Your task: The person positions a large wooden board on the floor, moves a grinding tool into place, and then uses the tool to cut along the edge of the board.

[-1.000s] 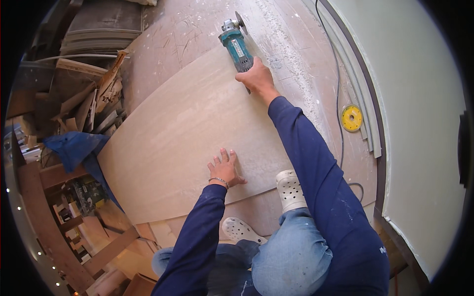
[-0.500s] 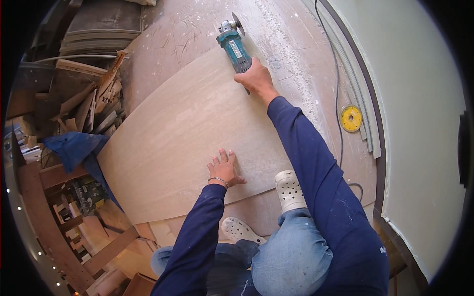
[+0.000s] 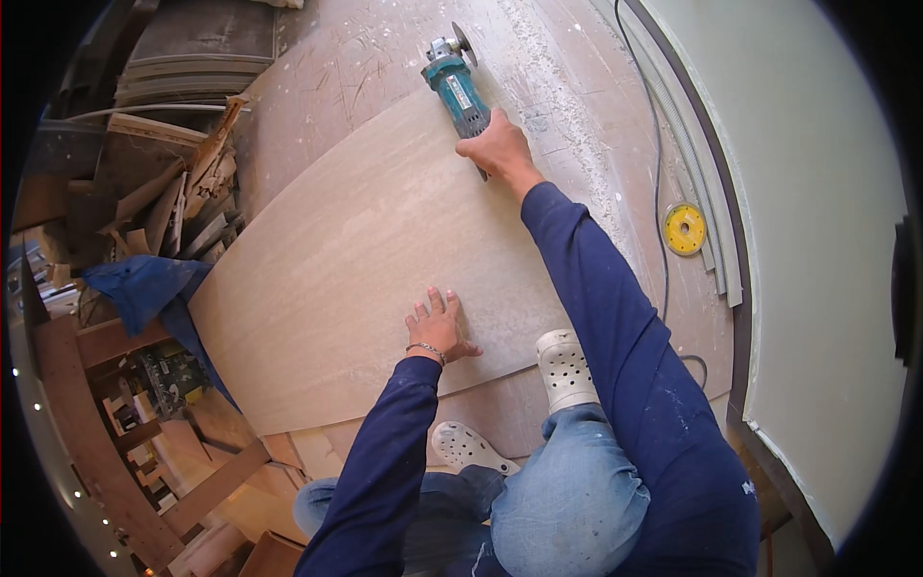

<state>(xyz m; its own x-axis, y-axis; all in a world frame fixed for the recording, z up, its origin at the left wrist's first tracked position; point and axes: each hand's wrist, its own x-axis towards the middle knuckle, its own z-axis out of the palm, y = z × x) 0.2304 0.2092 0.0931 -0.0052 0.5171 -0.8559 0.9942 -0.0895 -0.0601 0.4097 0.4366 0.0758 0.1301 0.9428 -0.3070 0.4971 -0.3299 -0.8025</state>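
Observation:
At the far end of a large beige panel (image 3: 317, 260), my right hand (image 3: 500, 152) is wrapped round the rear body of a teal angle grinder (image 3: 458, 94). The grinder's head points away from me, and its thin disc (image 3: 464, 44) stands edge-up at the far right of the tool. Nearer to me, my left hand (image 3: 438, 327) lies flat on the panel with fingers spread, holding nothing. Whether the disc is spinning I cannot tell.
White dust (image 3: 567, 125) streaks the floor right of the panel. A power cable (image 3: 658, 183) runs beside a yellow disc (image 3: 684, 229) and metal strips (image 3: 707, 212). Scrap wood (image 3: 207, 183) and a blue cloth (image 3: 144, 284) lie left. My white clogs (image 3: 562, 370) are by the near edge.
Almost nothing differs. Both hands keep their places, the grinder still in my right hand; the view has shifted only very slightly.

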